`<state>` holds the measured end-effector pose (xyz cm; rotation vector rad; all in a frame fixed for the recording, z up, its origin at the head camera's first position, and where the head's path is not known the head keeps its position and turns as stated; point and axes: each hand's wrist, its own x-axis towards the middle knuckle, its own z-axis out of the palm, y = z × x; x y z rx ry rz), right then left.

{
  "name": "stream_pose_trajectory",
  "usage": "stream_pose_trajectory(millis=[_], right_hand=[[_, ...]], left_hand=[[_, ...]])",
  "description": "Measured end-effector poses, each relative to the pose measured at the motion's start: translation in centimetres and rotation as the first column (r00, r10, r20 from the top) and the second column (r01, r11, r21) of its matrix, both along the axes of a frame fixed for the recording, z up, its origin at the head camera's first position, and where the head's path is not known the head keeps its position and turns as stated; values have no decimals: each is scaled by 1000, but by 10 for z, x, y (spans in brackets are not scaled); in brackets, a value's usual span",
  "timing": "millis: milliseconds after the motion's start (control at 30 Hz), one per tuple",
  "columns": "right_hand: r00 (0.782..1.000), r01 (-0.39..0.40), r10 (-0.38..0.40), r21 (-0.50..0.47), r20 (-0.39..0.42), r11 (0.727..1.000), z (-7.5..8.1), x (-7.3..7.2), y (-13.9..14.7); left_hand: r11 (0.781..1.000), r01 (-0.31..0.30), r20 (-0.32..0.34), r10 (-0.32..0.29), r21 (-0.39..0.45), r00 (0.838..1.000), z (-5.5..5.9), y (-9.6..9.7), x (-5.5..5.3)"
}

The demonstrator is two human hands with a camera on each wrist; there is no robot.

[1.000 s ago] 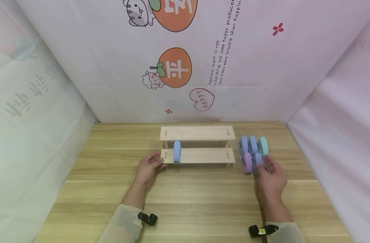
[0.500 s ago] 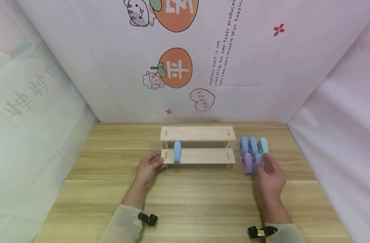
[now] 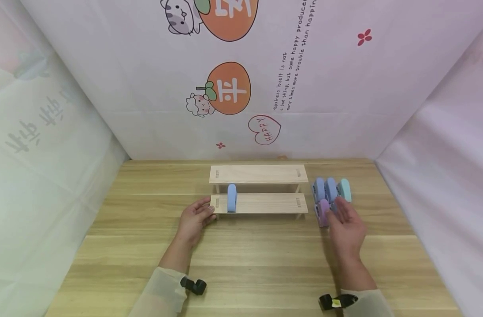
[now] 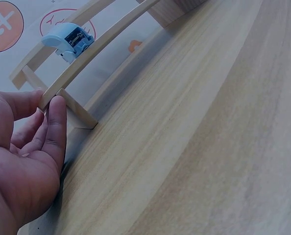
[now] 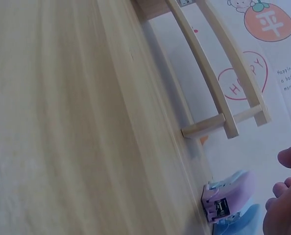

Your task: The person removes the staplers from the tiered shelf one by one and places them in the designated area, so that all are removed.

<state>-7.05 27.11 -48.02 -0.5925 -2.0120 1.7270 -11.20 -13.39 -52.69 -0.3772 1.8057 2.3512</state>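
My left hand (image 3: 193,222) pinches the left end of the front board of a two-tier wooden rack (image 3: 269,203), thumb on top and fingers below. A light blue small stapler (image 4: 69,41) stands on that board near its left end. Over the group of small staplers at the right hovers my right hand (image 3: 347,233), thumb and fingers apart in the right wrist view. Beside its thumb is a purple stapler (image 3: 323,213); a blue stapler (image 5: 246,223) next to it is mostly covered by the hand in the head view.
Behind them stand two blue staplers, one at the left (image 3: 319,189), and a mint green stapler (image 3: 345,190). The rack's upper board (image 3: 257,174) lies behind the front one. A printed white cloth (image 3: 325,88) closes off the back of the wooden table (image 3: 249,268).
My right hand has shifted left from the right side of the near blue stapler to above it, covering more of it. The left hand and the rack stay put.
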Motion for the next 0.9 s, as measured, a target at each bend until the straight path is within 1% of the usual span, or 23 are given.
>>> stream_pose_trajectory(millis=[133, 233, 367, 567, 667, 900], right_hand=[[1000, -17, 17, 3, 4, 1000, 1, -1, -3], [1000, -28, 28, -15, 3, 999, 1, -3, -5], [999, -46, 46, -47, -12, 998, 0, -3, -8], [995, -87, 85, -37, -50, 996, 0, -3, -16], [993, -94, 90, -58, -71, 994, -1, -3, -19], [992, -110, 107, -41, -58, 993, -1, -4, -23]], left_hand=[[1000, -4, 1, 4, 3, 1000, -1, 0, 0], [1000, -5, 0, 5, 9, 1000, -1, 0, 0], [1000, -7, -2, 7, 14, 1000, -1, 0, 0], [1000, -9, -8, 9, 15, 1000, -1, 0, 1], [1000, -6, -10, 6, 14, 1000, -1, 0, 0], [1000, 7, -14, -6, 12, 1000, -3, -1, -1]])
